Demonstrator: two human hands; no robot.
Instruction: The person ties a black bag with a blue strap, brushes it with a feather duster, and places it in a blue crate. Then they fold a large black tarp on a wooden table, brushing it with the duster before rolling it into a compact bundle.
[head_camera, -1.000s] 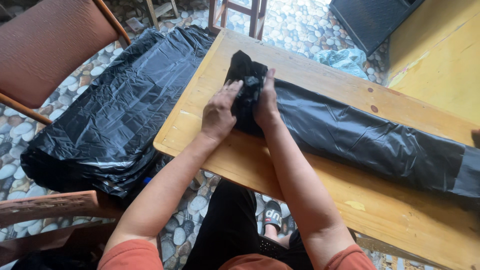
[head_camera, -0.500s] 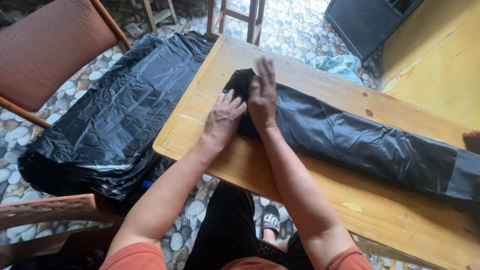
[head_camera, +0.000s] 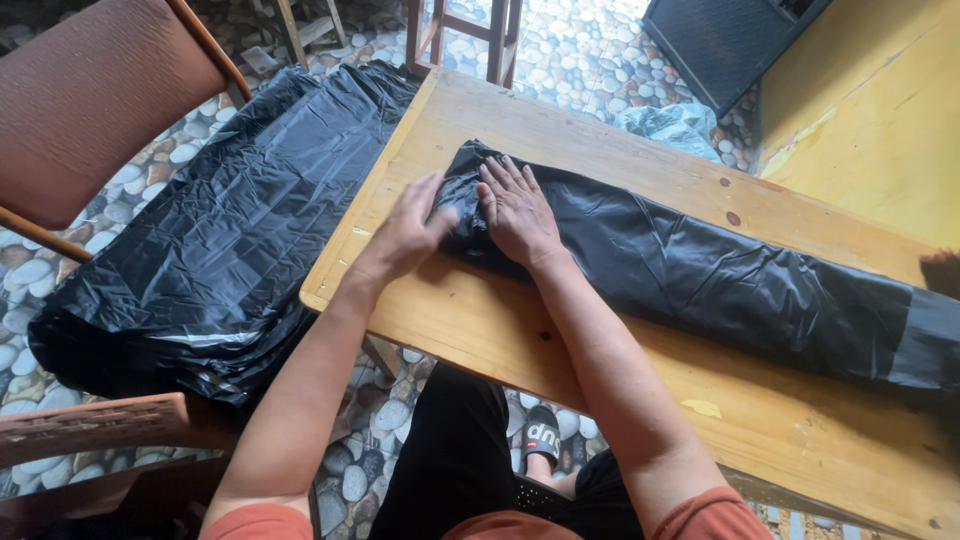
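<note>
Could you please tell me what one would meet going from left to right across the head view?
Brown chair → spread black plastic sheets → left hand → right hand → long folded black bag on the wooden table.

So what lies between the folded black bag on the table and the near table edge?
Only bare wood of the table, apart from the forearms crossing it. The head view shows this; the folded black bag stays clear of that edge.

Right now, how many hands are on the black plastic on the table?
2: the left hand at the near end of the folded black plastic, the right hand flat beside it, on top.
</note>
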